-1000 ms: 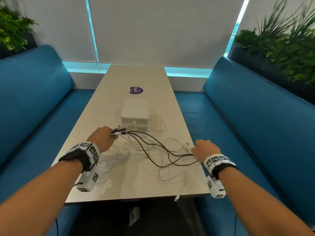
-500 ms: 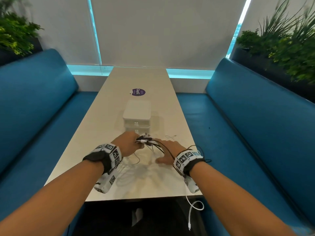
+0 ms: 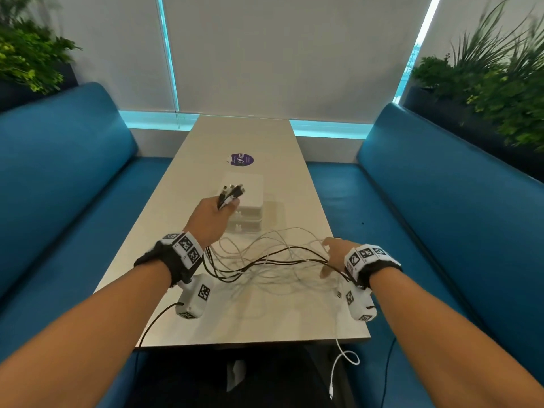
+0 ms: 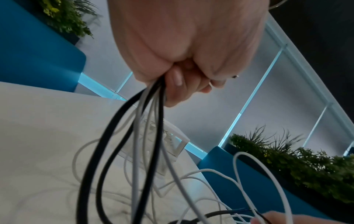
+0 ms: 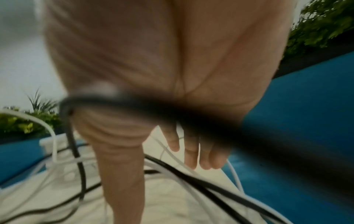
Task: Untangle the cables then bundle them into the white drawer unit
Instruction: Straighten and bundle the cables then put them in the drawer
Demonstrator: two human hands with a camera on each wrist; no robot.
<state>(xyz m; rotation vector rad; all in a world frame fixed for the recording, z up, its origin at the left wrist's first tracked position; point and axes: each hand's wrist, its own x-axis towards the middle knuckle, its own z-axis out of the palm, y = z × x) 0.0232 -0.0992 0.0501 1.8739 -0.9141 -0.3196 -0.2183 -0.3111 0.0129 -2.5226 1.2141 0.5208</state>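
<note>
My left hand (image 3: 215,214) is lifted above the table and grips a bunch of black and white cables (image 3: 265,257) near their plug ends (image 3: 232,191), which stick up out of the fist. In the left wrist view the fist (image 4: 184,60) closes round the strands (image 4: 145,115). The cables sag in loops across to my right hand (image 3: 334,254), whose fingers (image 5: 189,151) are straight and spread. A black cable (image 5: 134,103) lies draped over that palm. The white drawer unit (image 3: 253,189) stands just behind the left hand, with its drawers closed.
The long beige table (image 3: 250,319) has a purple round sticker (image 3: 242,159) beyond the drawer unit. One white cable (image 3: 341,363) hangs over the front edge. Blue benches (image 3: 59,201) (image 3: 441,216) flank the table, with planters behind them.
The hands have parted. My left hand has risen with the plug ends, and my right hand has swung out to the right, so the cables now stretch between them.
</note>
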